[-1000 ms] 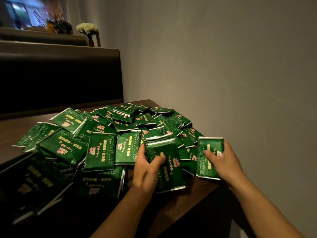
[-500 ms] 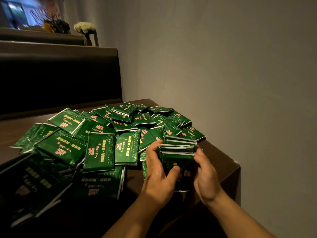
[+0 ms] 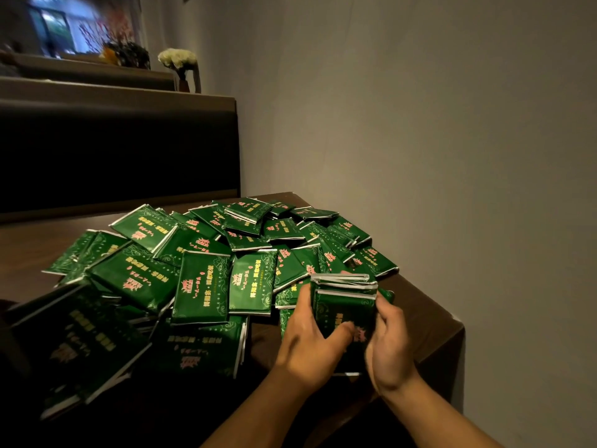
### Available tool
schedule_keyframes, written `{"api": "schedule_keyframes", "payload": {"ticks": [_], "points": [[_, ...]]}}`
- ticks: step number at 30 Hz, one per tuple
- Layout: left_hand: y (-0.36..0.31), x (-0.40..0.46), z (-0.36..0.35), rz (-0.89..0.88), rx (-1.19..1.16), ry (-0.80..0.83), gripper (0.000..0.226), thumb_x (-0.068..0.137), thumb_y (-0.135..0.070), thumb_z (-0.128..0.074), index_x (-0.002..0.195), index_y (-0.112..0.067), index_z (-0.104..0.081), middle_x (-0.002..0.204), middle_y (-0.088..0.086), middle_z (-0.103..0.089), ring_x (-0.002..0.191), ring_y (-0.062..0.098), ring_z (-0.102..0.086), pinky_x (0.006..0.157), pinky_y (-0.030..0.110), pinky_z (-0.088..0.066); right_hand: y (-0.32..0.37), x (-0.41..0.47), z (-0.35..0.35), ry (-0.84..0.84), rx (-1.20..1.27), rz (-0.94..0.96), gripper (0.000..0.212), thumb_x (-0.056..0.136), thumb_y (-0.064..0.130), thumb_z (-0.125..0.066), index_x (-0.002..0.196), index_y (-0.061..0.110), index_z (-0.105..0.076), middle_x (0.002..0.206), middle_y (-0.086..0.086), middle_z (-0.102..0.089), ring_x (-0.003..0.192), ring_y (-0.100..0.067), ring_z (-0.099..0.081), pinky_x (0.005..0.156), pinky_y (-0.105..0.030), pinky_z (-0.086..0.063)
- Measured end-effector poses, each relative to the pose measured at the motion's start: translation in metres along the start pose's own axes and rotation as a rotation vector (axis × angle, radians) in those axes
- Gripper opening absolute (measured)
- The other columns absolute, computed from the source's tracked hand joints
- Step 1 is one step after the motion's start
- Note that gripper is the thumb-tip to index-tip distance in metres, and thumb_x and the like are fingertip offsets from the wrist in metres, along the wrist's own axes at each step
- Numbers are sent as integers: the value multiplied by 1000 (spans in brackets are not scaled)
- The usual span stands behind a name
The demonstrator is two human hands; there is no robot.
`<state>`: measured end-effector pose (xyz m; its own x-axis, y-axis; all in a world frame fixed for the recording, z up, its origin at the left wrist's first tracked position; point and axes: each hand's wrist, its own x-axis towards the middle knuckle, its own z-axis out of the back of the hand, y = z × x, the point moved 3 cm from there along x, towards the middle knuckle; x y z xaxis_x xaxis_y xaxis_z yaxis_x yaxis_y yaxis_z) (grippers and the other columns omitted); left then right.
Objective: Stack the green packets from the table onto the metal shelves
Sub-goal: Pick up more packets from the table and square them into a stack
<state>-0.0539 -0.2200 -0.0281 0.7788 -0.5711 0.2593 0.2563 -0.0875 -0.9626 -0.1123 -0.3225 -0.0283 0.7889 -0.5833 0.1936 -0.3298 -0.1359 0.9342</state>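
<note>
**Fingers clamped on a small bundle at the table corner**

Fingers: on our left hand [image 3: 310,344] they are curled round the left side of a bundle of packets [image 3: 344,305], thumb laid across its front face. Right hand [image 3: 389,347] grips the opposite side, fingers bent in against the edge. Both hands are closed on the same bundle; neither is free.

The bundle is held upright between the palms, its silver-edged ends [image 3: 342,282] uppermost and roughly level. We judge this two-sided squeeze serves to square the packets so they carry as one block rather than sliding apart, since the wrappers look glossy and slick.

Location: the bundle sits just above the near right corner of the dark wooden table [image 3: 429,321], at the edge of the loose heap of green packets [image 3: 200,270], which sprawls overlapping across the tabletop to the left and back towards the dark bench back [image 3: 122,147].

The metal shelves are not in view. Our estimate: early in the task, most packets unsorted. Risk: a loose packet slipping out of the middle when lifted.
</note>
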Motion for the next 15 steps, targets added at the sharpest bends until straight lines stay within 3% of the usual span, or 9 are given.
{"api": "schedule_keyframes", "payload": {"ticks": [4,7,9,10,11,13,15], "points": [[-4,0,5,43,-74,-79,38,82,-5,-68,105,-28,-49,89,-16,-70,84,-1,-66,72,11,-49,-2,-8,0,102,-209,-7,42,83,26,-44,122,17,-57,108,-3,-71,103,-18,-66,80,-27,-54],[-2,1,6,156,-230,-80,46,82,-15,-69,106,-42,-40,90,-27,-65,86,-18,-59,73,4,-45,-7,-13,-1,146,-423,-68,40,83,32,-45,122,29,-53,108,11,-70,107,-11,-64,92,-34,-52],[-2,-1,7,211,-316,-91,64,71,-35,-71,128,-34,-42,120,-8,-63,110,0,-60,95,25,-50,-1,-14,-5,185,-433,-57,33,89,27,-46,122,29,-52,109,9,-70,104,-12,-65,90,-35,-54],[-3,-2,6,233,-352,-93,68,71,-36,-69,132,-25,-42,124,4,-63,112,15,-62,97,39,-51,5,-12,-7,201,-428,-42,28,95,22,-47,121,30,-51,108,9,-70,103,-12,-66,85,-32,-55],[-5,-1,8,238,-386,-111,58,75,-30,-68,128,-19,-46,116,9,-65,105,21,-66,91,44,-54,12,-10,-8,216,-437,-24,27,99,16,-47,120,33,-50,108,11,-69,102,-10,-66,81,-28,-55],[-13,-1,14,224,-450,-166,29,87,-13,-65,113,-15,-54,98,8,-70,84,16,-71,69,32,-59,28,-7,-11,204,-485,25,36,97,13,-54,118,42,-46,108,11,-67,101,-4,-65,79,-28,-56],[-23,-2,21,257,-504,-202,20,88,-11,-63,106,-12,-56,91,7,-71,74,13,-71,56,27,-55,45,-2,-11,127,-571,128,39,91,18,-64,114,43,-45,109,9,-61,98,-2,-64,81,-32,-56]]}}
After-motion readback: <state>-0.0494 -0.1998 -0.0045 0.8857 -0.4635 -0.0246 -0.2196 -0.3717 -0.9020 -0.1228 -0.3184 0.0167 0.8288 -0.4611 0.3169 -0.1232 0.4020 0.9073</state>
